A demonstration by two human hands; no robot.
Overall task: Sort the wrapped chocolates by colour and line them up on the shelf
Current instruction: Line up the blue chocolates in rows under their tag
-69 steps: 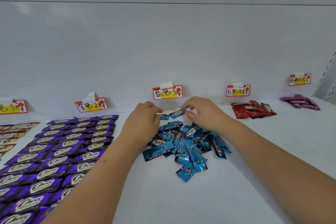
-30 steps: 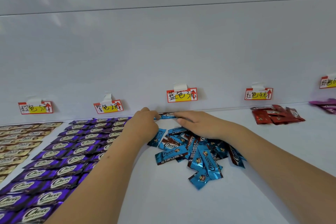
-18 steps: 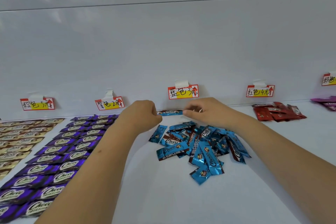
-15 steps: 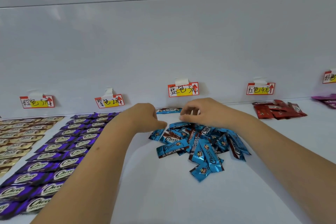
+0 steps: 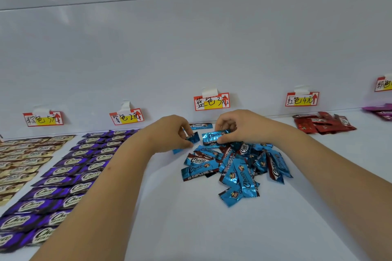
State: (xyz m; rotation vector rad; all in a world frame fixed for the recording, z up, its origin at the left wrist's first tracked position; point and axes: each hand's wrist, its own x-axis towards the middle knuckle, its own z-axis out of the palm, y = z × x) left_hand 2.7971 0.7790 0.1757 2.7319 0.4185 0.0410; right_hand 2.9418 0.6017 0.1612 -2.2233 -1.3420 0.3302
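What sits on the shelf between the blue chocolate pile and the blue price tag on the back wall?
In the head view, one blue chocolate lies flat against the wall below the blue tag, beyond the pile; both hands hover there too.

The shelf [image 5: 191, 229] is smooth, white and slightly glossy, and the back panel [image 5: 191, 48] behind it has the same sheen, with soft streaks of reflected light. The blue chocolates [image 5: 239, 167] wear shiny, crinkled foil-like wrappers that catch the light. The purple chocolates [image 5: 63, 176] and the red chocolates [image 5: 322, 124] are likewise glossy, while the gold chocolates [image 5: 19, 161] have a metallic lustre. The price labels [image 5: 211, 101] look like matt paper, fixed with pale tape.
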